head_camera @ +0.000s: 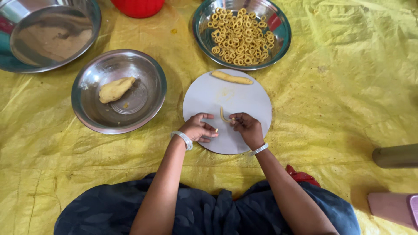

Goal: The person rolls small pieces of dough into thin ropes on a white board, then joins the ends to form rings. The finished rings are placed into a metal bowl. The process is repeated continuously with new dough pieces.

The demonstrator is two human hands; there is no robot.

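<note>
A round white board (244, 93) lies on the yellow sheet in front of me. My right hand (247, 127) pinches one end of a thin curved dough strand (223, 115) on the board. My left hand (198, 128) rests at the board's near left edge, fingers curled around a tiny bit of dough (216, 130). A thicker dough roll (231, 78) lies at the board's far edge. Both wrists wear silver bangles.
A steel plate (283, 41) beyond the board holds several small dough rings (241, 37). To the left, a steel bowl (154, 74) holds a dough lump (116, 89). A larger steel basin (93, 26) sits far left, a red container (137, 7) at the top.
</note>
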